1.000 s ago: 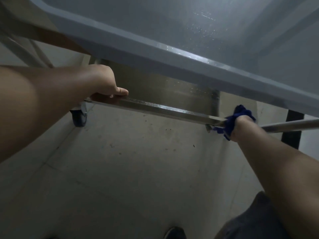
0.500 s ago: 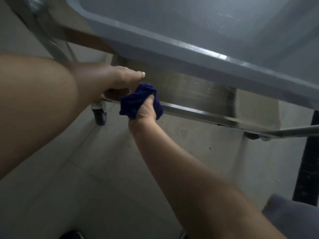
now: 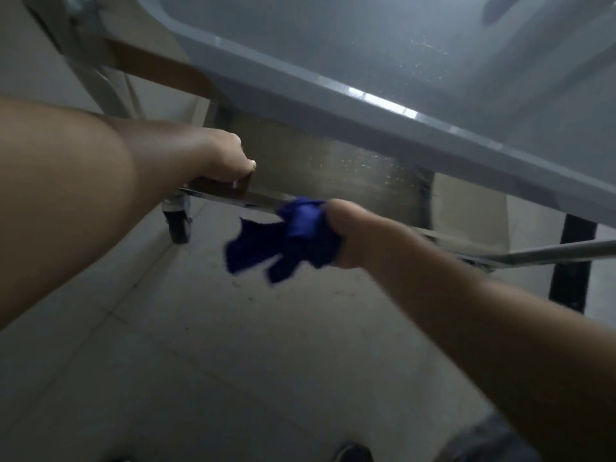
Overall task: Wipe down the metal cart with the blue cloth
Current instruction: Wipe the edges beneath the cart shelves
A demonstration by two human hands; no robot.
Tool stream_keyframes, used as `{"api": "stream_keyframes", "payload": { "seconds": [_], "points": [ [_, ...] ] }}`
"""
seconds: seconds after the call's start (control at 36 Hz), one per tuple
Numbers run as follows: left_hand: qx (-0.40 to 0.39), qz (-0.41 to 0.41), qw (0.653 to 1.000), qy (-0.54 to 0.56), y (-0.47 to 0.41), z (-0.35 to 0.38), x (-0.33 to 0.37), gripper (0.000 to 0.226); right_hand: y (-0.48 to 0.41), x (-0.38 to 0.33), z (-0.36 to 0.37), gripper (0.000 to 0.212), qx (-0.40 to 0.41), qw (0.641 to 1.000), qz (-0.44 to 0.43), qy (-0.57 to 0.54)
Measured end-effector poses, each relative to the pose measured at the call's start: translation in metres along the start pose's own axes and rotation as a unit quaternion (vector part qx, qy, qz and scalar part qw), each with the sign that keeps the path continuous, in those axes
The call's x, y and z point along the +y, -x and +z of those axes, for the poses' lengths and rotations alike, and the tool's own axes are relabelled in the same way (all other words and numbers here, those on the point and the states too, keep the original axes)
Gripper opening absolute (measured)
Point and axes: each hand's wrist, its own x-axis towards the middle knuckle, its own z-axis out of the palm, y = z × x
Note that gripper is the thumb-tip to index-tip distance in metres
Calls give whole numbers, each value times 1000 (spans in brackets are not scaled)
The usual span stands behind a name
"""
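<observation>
The cart (image 3: pixel 366 105) fills the upper view, its grey tray (image 3: pixel 433 45) above a steel shelf (image 3: pixel 333 168), with floor (image 3: pixel 233 361) beneath. The left hand (image 3: pixel 223 155) curls round the shelf's front edge near the cart's left corner. Rightward along that edge, the right hand (image 3: pixel 353 235) clenches the bunched cloth (image 3: pixel 290 241), its ends dangling; blur hides any contact with the edge. A wheel (image 3: pixel 178 225) sits under the left corner.

A bunched blue cloth (image 3: pixel 293 238) touches the front rim of the metal cart (image 3: pixel 333 168) lower shelf.
</observation>
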Motion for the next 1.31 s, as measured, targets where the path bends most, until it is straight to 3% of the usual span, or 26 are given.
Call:
{"api": "stream_keyframes", "payload": {
  "seconds": [0.06,0.11,0.17,0.25,0.33,0.42,0.56,0.67,0.78,0.83,0.92,0.97,1.03,1.14,1.22,1.31],
  "points": [
    [0,2,1000,-16,1,2,4,52,7,-3,-51,21,112,990,-40,73],
    [3,-5,1000,-16,-1,5,5,50,14,-7,-106,21,306,928,-113,181],
    [25,-5,999,-20,-3,8,4,49,17,-7,-140,27,417,866,-151,230],
    [58,-4,997,-42,-9,16,-3,56,9,0,-170,42,462,851,-157,192],
    [88,0,995,-56,-10,23,-9,64,-8,8,-180,73,499,842,-170,119],
    [87,-8,994,-63,-10,24,-8,67,-25,5,-161,82,471,847,-217,121],
    [63,-10,995,-72,-10,18,-5,59,-44,-14,-82,58,361,844,-328,222],
    [71,-4,996,-59,-12,19,-4,43,-47,-25,11,45,295,782,-413,362],
    [91,-5,995,-36,-11,23,-7,37,-45,-31,84,43,229,726,-501,413],
    [114,-4,993,-29,-11,28,-11,40,-47,-30,89,43,218,711,-522,417],
    [133,-1,991,-22,-11,37,-17,35,-56,-26,52,44,258,658,-561,432],
    [144,1,989,-19,-11,41,-17,37,-57,-25,5,41,305,663,-527,435],
    [146,-2,989,-14,-11,41,-16,39,-55,-23,-54,37,365,699,-431,439],
    [146,-1,989,0,-12,39,-15,42,-47,-1,-171,47,451,747,-269,407],
    [140,3,990,9,-10,38,-14,41,-41,23,-229,52,489,750,-217,389],
    [119,5,993,24,-8,35,-13,39,-43,30,-243,59,526,737,-184,381]
  ]
}}
